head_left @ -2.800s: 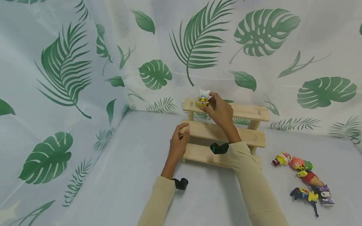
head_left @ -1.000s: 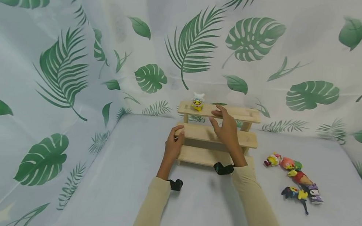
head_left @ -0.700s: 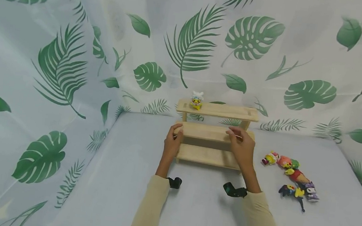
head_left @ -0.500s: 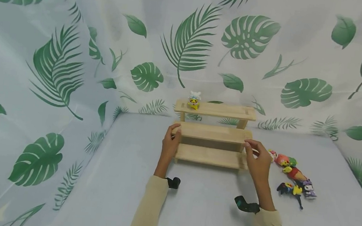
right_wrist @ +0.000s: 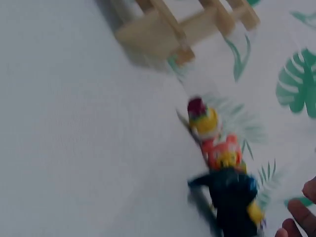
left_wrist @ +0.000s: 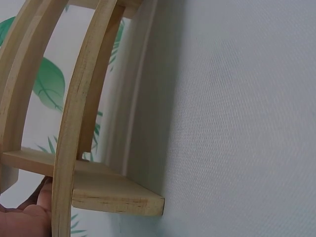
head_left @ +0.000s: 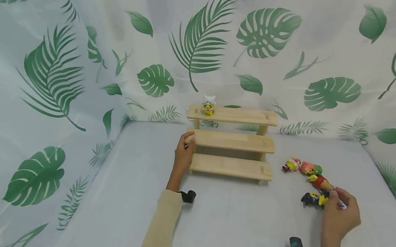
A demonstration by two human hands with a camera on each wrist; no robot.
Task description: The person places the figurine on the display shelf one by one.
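My left hand [head_left: 183, 154] grips the left end of the middle board of a three-tier wooden shelf [head_left: 230, 141]; in the left wrist view its fingers [left_wrist: 29, 217] are partly hidden behind the wood. A small yellow figurine with a white hat [head_left: 208, 105] stands on the top board at the left. My right hand [head_left: 342, 213] is over a purple-and-white figurine [head_left: 341, 204], mostly hidden under the fingers. In the blurred right wrist view, the right fingertips [right_wrist: 301, 212] are spread apart with nothing seen between them.
Beside the right hand lie a black-and-yellow figurine [head_left: 309, 199], a red figurine with an ice-cream cone [head_left: 320, 182], a pink-and-green one [head_left: 310, 168] and a yellow-and-red one [head_left: 291, 164]. A leaf-printed cloth [head_left: 207, 32] hangs behind the shelf.
My right hand has let go of the white-hatted figurine on the top board, then moved right and down to the toys. The left hand stays on the shelf.
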